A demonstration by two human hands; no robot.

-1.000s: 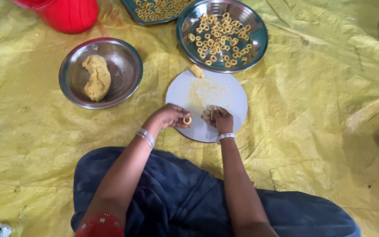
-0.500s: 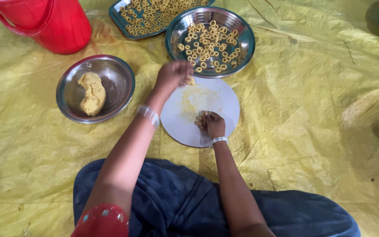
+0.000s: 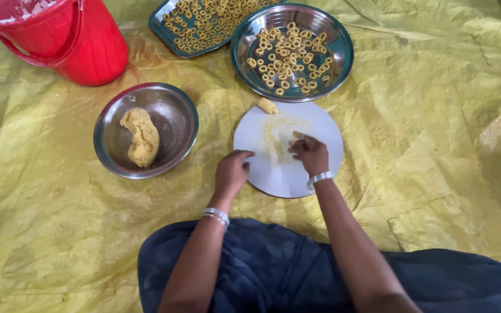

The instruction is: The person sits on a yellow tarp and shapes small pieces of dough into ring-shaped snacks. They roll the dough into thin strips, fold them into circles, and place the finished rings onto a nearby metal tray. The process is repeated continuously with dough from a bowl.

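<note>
Two hands (image 3: pixel 231 173) (image 3: pixel 310 153) on one white disc (image 3: pixel 320 124), beside one dough bowl (image 3: pixel 172 113).

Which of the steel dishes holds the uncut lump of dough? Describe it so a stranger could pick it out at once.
Start at the red bucket in the far left corner of the yellow sheet. Just in front of it, left of the round white board where the hands work, sits a steel bowl. It alone holds one plain dough lump; the steel plate and tray beyond carry small rings.

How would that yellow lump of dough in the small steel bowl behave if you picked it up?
The yellow dough lump looks soft and would probably sag and dent. Its matte surface suggests slight stickiness, not slipperiness. Slumped in the small steel bowl, it seems unlikely to roll.
</note>
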